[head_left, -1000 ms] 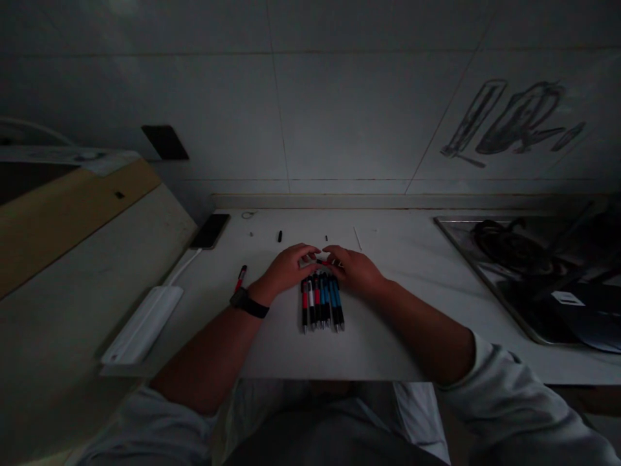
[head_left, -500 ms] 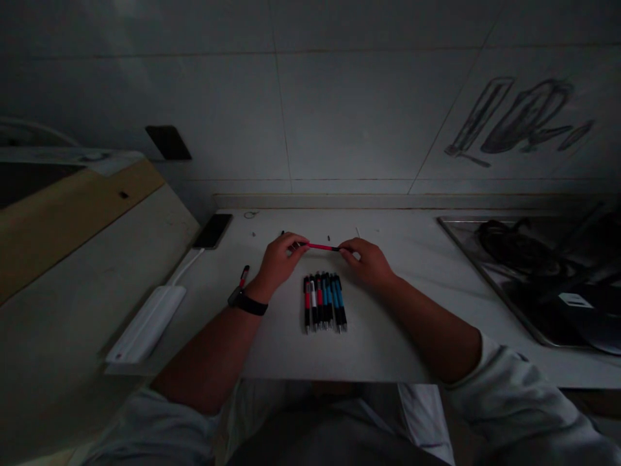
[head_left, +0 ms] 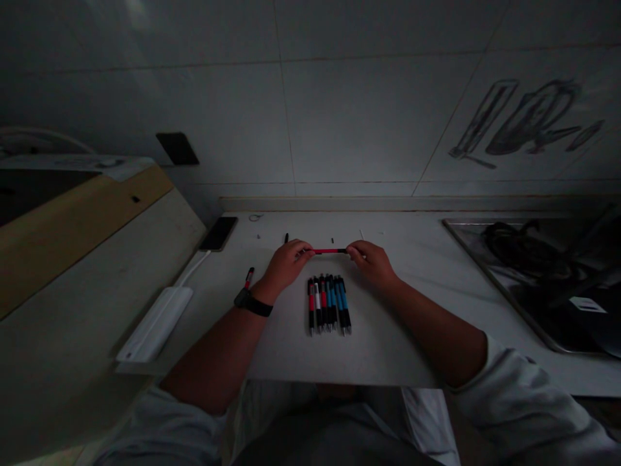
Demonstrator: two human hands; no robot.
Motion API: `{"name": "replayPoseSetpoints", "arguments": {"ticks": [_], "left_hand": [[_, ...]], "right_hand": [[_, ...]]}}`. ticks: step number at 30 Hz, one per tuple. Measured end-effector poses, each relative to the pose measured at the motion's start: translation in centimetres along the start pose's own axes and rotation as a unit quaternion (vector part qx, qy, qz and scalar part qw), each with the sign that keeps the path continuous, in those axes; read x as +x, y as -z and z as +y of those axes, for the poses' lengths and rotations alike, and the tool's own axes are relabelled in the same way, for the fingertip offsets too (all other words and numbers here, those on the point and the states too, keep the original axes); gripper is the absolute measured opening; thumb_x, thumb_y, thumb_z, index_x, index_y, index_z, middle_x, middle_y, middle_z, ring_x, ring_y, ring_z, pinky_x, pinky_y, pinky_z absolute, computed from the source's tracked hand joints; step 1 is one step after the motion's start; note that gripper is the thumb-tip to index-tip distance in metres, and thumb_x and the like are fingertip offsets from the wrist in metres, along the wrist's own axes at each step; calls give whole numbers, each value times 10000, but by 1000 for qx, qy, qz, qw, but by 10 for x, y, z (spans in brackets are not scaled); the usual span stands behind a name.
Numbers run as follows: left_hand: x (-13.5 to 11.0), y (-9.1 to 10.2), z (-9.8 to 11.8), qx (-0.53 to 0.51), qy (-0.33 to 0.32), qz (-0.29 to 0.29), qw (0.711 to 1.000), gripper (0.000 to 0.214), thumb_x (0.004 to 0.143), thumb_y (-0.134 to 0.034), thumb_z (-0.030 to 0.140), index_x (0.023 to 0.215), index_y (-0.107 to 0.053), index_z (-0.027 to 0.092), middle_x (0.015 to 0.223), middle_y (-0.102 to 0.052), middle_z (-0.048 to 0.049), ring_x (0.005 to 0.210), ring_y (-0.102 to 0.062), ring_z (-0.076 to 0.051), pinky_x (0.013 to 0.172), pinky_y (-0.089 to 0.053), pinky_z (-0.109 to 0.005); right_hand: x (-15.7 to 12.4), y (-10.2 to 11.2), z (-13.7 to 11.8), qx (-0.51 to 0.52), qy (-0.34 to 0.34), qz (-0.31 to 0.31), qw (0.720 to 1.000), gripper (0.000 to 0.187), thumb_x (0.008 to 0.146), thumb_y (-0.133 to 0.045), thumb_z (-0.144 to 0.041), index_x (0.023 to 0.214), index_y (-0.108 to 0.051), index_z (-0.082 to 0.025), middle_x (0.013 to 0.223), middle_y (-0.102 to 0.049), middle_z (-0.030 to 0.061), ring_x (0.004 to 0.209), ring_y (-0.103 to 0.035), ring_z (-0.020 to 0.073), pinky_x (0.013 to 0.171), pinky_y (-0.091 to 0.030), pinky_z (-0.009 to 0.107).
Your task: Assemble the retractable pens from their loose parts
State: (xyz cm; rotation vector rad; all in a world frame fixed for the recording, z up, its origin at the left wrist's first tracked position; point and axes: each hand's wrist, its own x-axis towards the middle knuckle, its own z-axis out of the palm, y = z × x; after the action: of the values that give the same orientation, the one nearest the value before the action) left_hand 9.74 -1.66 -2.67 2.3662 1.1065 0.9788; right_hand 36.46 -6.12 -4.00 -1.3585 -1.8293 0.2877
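Note:
Between my hands a red and black pen lies level, a little above the counter. The fingers of my left hand are closed on its left end and partly hide it. My right hand pinches the black right end. Just below, a row of pens in red, white and blue with black grips lies side by side, tips toward me. Another red and black pen part rests beyond my left wrist, partly hidden by it. A small black piece lies behind my left hand.
A phone and a white power strip with its cable are on the left, beside a slanted panel. Small bits, among them a dark piece, lie along the back. At right a metal-edged sink holds dark items.
The view has shifted slightly, so everything sits a little further right and lower. Both hands keep hold of the pen, which now looks more level.

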Motion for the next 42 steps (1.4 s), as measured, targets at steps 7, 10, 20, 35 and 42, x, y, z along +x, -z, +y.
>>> {"name": "replayPoseSetpoints", "arguments": {"ticks": [7, 10, 20, 35, 42], "left_hand": [[2, 1, 1, 36, -2, 9, 999, 89, 990, -648, 250, 964, -719, 203, 989, -741, -48, 968, -666, -221, 910, -509, -376], [2, 0, 0, 38, -11, 22, 999, 88, 991, -654, 262, 970, -717, 204, 986, -740, -47, 961, -666, -218, 905, -508, -372], [1, 1, -1, 50, -23, 36, 998, 81, 994, -659, 273, 977, -706, 209, 992, -735, -42, 966, -662, -212, 911, -508, -373], [1, 3, 2, 59, -13, 21, 998, 100, 1000, -642, 290, 979, -709, 218, 995, -730, -44, 977, -662, -220, 926, -510, -378], [1, 2, 0, 59, -12, 18, 998, 102, 996, -651, 296, 992, -712, 214, 1001, -730, -48, 982, -663, -221, 925, -508, -375]], "right_hand": [[-3, -5, -3, 39, 0, 18, 999, 169, 941, -633, -346, 1020, -720, -225, 1018, -748, 86, 892, -704, 225, 839, -543, 365], [-3, -4, -4, 58, -10, 15, 998, 237, 923, -669, -381, 1100, -695, -226, 1063, -738, 89, 876, -709, 218, 828, -557, 363], [-3, -4, -2, 48, -20, -28, 998, 245, 938, -602, -363, 1144, -641, -237, 999, -730, 70, 819, -670, 200, 777, -524, 340], [-4, -6, -1, 42, -46, -57, 996, 177, 941, -572, -328, 1086, -611, -235, 977, -727, 57, 766, -653, 183, 733, -501, 323], [-4, -6, 0, 19, -38, -75, 996, 201, 996, -514, -380, 1057, -632, -229, 910, -723, 53, 783, -662, 194, 744, -494, 327]]}}
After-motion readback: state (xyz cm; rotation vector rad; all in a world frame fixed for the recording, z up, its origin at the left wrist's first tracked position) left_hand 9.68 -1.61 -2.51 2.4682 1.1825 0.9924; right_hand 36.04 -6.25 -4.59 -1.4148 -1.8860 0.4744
